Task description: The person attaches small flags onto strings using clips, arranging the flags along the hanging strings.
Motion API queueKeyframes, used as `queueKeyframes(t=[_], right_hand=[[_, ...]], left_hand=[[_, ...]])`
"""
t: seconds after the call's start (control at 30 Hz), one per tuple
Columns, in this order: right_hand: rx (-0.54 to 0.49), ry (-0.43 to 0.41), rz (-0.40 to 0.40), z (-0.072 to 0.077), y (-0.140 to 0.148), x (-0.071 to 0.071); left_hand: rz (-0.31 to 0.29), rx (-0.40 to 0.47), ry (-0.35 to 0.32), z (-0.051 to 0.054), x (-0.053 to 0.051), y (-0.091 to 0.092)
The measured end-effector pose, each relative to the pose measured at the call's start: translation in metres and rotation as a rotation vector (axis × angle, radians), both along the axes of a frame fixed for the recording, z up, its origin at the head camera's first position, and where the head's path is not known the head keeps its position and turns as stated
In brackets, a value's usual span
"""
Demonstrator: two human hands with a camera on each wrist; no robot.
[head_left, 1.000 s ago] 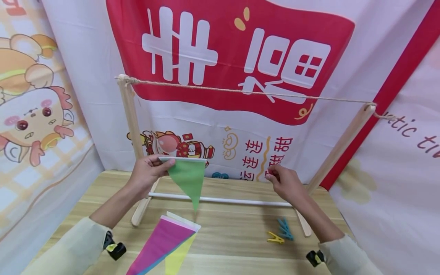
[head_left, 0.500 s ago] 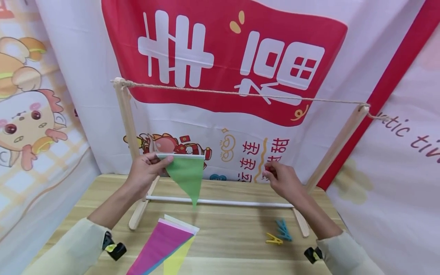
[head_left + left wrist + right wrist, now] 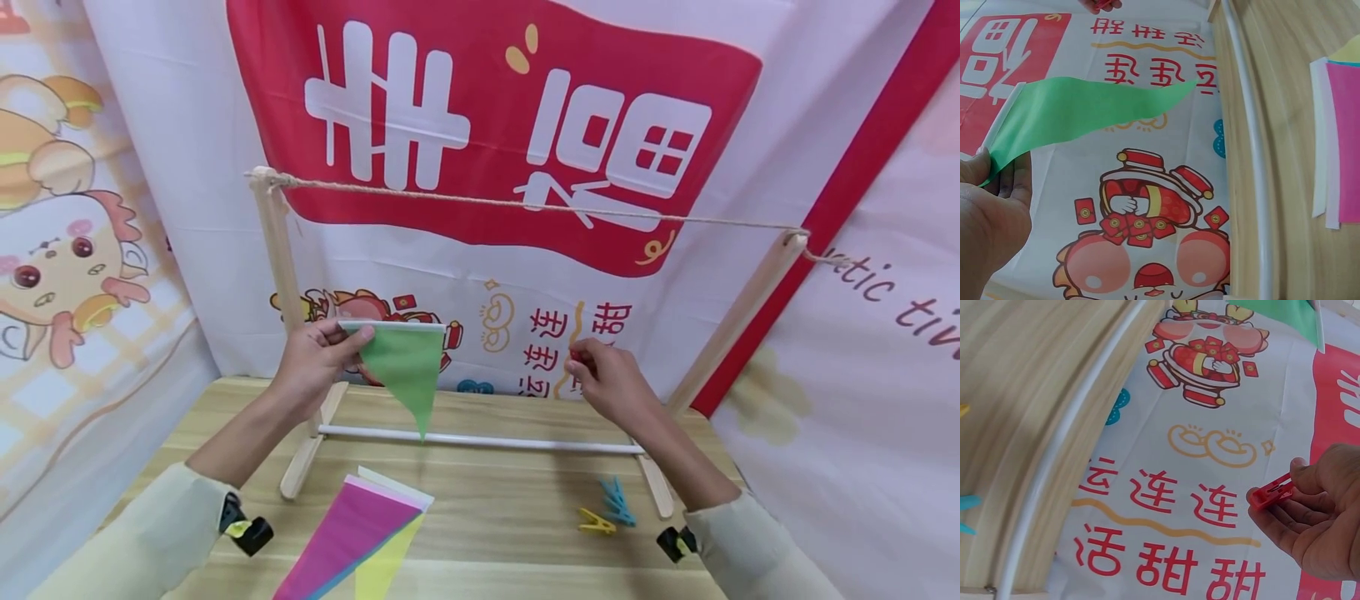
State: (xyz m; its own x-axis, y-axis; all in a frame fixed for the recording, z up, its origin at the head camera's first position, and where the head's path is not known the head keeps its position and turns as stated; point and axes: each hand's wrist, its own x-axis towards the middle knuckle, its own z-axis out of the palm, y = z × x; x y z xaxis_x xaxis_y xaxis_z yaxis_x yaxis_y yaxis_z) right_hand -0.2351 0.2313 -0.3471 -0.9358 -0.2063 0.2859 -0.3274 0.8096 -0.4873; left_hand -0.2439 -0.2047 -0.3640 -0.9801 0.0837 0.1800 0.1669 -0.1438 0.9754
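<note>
Centrally, a green triangular flag (image 3: pixel 405 362) hangs point-down between the hands, its white-edged top corner pinched by the left hand (image 3: pixel 311 367). Well apart, the right hand (image 3: pixel 613 382) pinches a red clip (image 3: pixel 1272 492). A string (image 3: pixel 480 201) stretches above both hands. Below the left lie magenta (image 3: pixel 367 525) and yellow flags (image 3: pixel 384 560); below the right, yellow (image 3: pixel 597 522) and blue clips (image 3: pixel 617 502).

Matt green pennant (image 3: pixel 405 362), probably cloth, smooth red plastic clip (image 3: pixel 1267 497), rough twine (image 3: pixel 480 201), smooth wooden posts (image 3: pixel 748 313)
</note>
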Motion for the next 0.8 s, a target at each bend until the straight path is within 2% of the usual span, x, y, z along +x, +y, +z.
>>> queueKeyframes(t=[0.53, 0.67, 0.8], right_hand=[[-0.019, 0.031, 0.028, 0.024, -0.012, -0.002], [-0.031, 0.024, 0.029, 0.028, -0.013, -0.002], [-0.033, 0.038, 0.036, 0.030, -0.016, -0.001]], left_hand=[[0.022, -0.010, 0.010, 0.026, -0.005, 0.007], [0.021, -0.009, 0.012, 0.030, -0.004, 0.008], [0.019, 0.027, 0.018, 0.032, -0.004, 0.008]])
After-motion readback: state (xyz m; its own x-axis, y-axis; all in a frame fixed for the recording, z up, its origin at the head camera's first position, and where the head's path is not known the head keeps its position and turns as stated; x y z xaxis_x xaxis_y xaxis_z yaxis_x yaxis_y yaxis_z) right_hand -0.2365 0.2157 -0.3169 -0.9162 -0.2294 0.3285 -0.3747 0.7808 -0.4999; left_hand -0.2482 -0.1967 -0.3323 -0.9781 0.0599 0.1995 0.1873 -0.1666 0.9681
